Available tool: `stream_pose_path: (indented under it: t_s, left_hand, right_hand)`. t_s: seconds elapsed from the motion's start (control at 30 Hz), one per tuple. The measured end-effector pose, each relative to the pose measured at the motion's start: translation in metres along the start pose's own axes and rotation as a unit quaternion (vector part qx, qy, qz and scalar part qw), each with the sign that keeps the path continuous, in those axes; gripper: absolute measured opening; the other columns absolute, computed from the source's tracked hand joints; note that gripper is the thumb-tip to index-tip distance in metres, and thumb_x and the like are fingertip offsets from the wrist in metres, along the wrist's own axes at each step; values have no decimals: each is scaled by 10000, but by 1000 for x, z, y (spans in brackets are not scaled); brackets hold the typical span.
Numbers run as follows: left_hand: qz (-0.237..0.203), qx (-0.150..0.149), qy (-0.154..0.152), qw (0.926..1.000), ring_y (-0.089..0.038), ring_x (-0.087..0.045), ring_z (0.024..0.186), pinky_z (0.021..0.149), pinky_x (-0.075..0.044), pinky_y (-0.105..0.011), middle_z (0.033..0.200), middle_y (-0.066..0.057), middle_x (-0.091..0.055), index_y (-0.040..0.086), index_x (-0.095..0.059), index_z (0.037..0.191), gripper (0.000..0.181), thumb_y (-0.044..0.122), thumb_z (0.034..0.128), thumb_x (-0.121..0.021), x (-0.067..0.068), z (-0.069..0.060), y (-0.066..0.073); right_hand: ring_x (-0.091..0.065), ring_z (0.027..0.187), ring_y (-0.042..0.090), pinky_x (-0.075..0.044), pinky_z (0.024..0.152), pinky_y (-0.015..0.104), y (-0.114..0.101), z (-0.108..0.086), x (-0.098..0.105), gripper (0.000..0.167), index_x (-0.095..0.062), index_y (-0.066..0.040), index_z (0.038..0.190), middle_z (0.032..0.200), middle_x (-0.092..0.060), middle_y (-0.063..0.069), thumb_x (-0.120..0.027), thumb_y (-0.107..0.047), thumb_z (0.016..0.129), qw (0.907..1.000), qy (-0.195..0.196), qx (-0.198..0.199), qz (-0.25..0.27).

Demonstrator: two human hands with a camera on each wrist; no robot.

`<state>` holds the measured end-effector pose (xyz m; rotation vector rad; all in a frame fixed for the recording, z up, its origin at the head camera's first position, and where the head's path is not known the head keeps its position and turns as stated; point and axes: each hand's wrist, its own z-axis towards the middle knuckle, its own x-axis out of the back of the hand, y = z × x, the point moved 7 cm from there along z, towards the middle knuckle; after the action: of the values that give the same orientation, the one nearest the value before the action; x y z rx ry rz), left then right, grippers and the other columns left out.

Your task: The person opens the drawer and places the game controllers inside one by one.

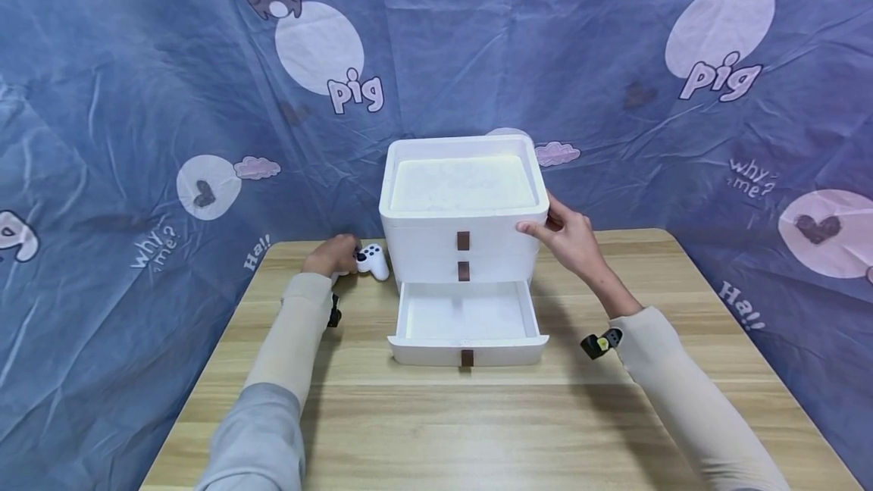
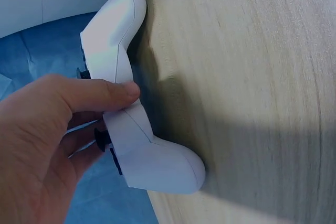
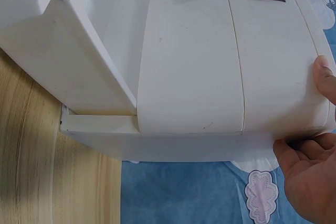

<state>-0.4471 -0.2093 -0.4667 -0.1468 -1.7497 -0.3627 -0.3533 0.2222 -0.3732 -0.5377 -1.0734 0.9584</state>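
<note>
A white game controller [image 1: 373, 260] with dark thumbsticks is at the left of a white three-drawer storage box [image 1: 423, 245]. My left hand [image 1: 334, 254] grips its middle. In the left wrist view the thumb lies across the controller's edge, while the other fingers are partly hidden behind it. The box's bottom drawer [image 1: 467, 313] is pulled out and bare inside; the two upper drawers are closed. My right hand [image 1: 571, 242] holds the box's upper right corner, thumb on the front and curled fingers against the side.
Brown tabs [image 1: 464, 241] mark the drawer fronts. The box stands on a wood-grain table [image 1: 464, 430] toward its back edge, and its top is a shallow rimmed tray [image 1: 464, 184]. A blue printed cloth [image 1: 443, 36] hangs behind and at both sides.
</note>
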Motion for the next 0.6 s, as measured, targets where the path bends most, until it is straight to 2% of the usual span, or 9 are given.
stream_pose_path:
  t_s: [0.17, 0.43, 0.6]
  left_hand:
    - [-192, -81, -46, 9998, -270, -586, 916, 848, -530, -402, 1143, -191, -723, -54, -697, 1248, 421, -11, 829, -698, -5, 2, -2]
    - [-170, -60, -195, 9996, -256, -576, 924, 843, -507, -368, 1219, -180, -724, -25, -664, 1368, 544, 0, 827, -721, -9, 2, -4]
    - [-180, -62, -198, 9996, -254, -576, 919, 836, -503, -365, 1218, -178, -723, -25, -664, 1370, 550, 3, 824, -728, -10, 2, -5]
  right_hand:
    - [-651, 1333, 397, -556, 1058, 536, 0, 0, 0, 841, -391, -222, 1655, 1522, -599, 213, -830, -349, 949, 10000, 10, 7, -14]
    - [-646, 1337, 401, -551, 1062, 538, -2, 0, 0, 842, -390, -201, 1655, 1519, -600, 221, -830, -336, 950, 10000, 5, 31, -33]
    - [-645, 1339, 398, -551, 1067, 531, -2, 0, 0, 846, -387, -210, 1656, 1519, -600, 220, -831, -341, 948, 10000, -24, 14, -11]
